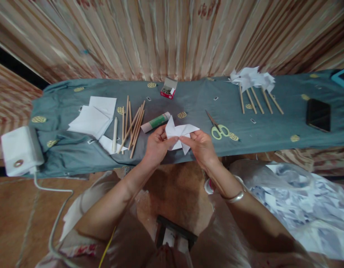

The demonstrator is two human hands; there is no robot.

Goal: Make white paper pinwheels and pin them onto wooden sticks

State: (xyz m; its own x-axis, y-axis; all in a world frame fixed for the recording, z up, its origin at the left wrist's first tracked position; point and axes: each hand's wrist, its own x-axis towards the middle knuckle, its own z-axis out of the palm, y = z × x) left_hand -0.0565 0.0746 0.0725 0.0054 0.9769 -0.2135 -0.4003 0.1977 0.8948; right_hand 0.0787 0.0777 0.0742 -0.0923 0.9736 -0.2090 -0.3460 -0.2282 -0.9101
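Between both hands, above the front edge of the cloth-covered table, is a white paper pinwheel (176, 130) with pointed blades. My left hand (158, 144) is closed on its left side, thumb at the middle. My right hand (199, 146) pinches the right side, its thumb also near the centre. Just behind the left hand lies a green and pink tube (155, 122). Scissors with light green handles (220, 131) rest right of the right hand. Several wooden sticks (135, 124) and a white candle-like stick (115, 134) lie to the left.
Square white paper sheets (90, 121) are stacked at left, near a white box with a cable (22, 150). A small red box of pins (168, 89) stands at the back. Finished pinwheels on sticks (252, 80) and a black phone (318, 114) lie right. A bag of paper scraps (300, 201) sits below.
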